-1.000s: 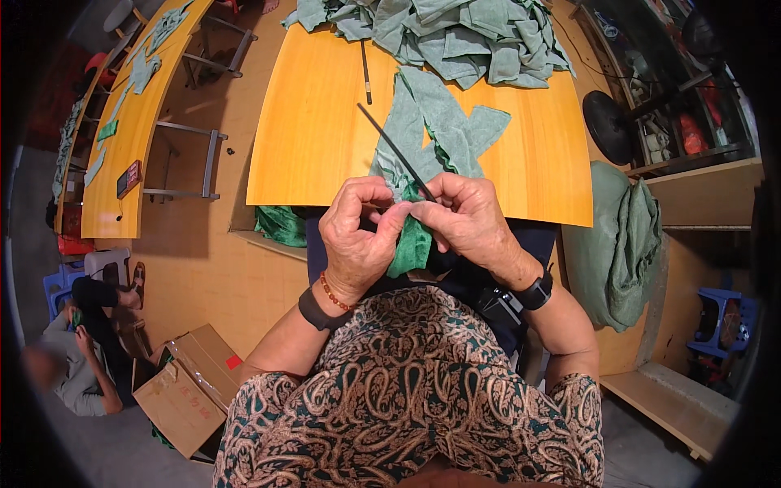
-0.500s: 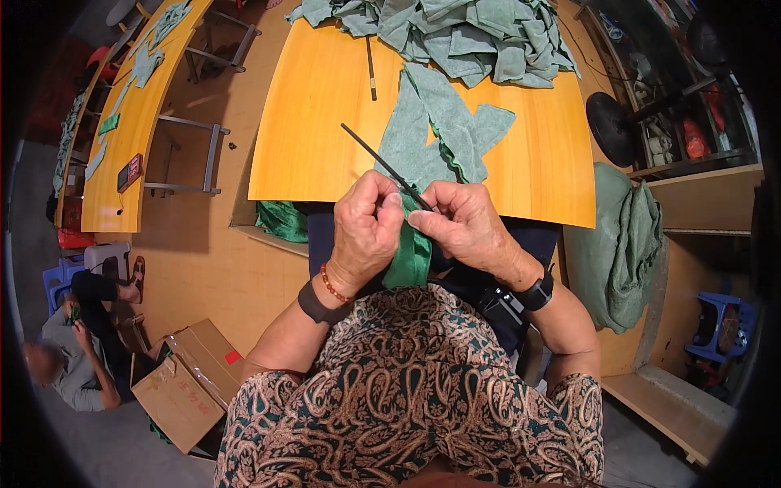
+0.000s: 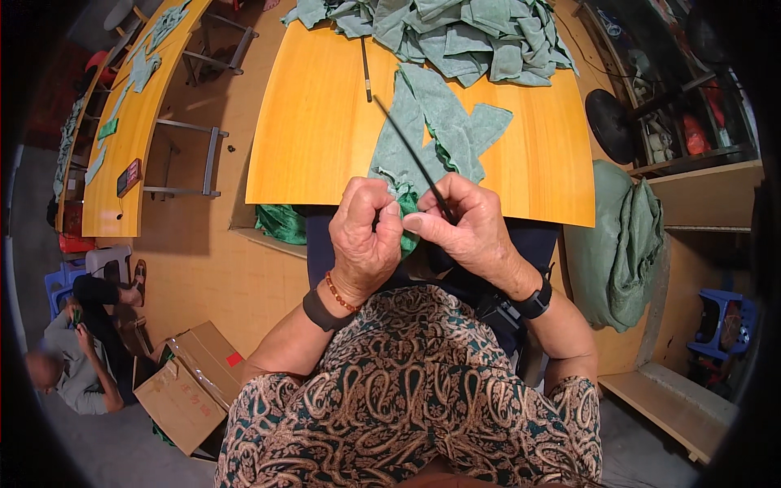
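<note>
At the near edge of the table, my left hand (image 3: 364, 232) is closed in a pinch on a grey-green cloth piece (image 3: 399, 122), whose brighter green side shows between my hands. The cloth's far part lies spread over the tabletop, with slit-like gaps and a green edge showing. My right hand (image 3: 470, 232) grips a thin black rod (image 3: 407, 145) between thumb and fingers. Its free end points up and to the left over the cloth. The exact fold under my left fingertips is hidden.
A heap of similar grey-green pieces (image 3: 472, 37) covers the far end of the yellow table (image 3: 309, 138). Another black rod (image 3: 366, 73) lies there. A green sack (image 3: 614, 244) stands at right, a cardboard box (image 3: 191, 390) at lower left. Beyond it, a person (image 3: 77, 358) sits.
The rod has swung steeper, its free end shifting right and up. The bright green part hanging between my hands has drawn up and bunched. My hands remain close together.
</note>
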`<move>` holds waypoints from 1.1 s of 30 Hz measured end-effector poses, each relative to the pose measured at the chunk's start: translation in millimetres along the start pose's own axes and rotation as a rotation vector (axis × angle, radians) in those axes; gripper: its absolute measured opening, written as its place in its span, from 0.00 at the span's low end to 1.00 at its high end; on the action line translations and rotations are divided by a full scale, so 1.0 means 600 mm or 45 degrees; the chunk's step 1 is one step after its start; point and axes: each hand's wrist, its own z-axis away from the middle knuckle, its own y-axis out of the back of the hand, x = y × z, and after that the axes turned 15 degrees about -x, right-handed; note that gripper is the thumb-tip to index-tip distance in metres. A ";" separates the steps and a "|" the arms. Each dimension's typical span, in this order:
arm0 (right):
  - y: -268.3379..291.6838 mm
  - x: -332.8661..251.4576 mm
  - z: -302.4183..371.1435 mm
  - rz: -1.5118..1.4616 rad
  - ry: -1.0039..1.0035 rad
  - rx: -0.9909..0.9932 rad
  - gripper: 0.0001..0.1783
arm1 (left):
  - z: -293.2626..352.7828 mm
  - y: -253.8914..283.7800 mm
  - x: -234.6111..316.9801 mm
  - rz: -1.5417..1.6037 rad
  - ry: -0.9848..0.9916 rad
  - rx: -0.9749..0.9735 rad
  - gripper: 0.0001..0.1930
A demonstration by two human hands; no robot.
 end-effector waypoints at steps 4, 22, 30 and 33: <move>-0.004 0.004 -0.007 -0.161 -0.142 -0.031 0.15 | 0.001 0.002 0.000 -0.076 -0.067 0.007 0.04; 0.037 -0.004 0.000 -0.552 -0.087 -0.277 0.11 | -0.001 0.022 -0.022 1.705 0.815 -0.154 0.15; 0.056 0.013 -0.013 -0.273 -0.066 -0.331 0.10 | 0.008 0.018 -0.004 1.623 0.644 -0.342 0.12; 0.052 0.005 -0.016 -0.185 -0.036 -0.324 0.09 | 0.005 0.017 -0.005 1.707 0.644 -0.290 0.14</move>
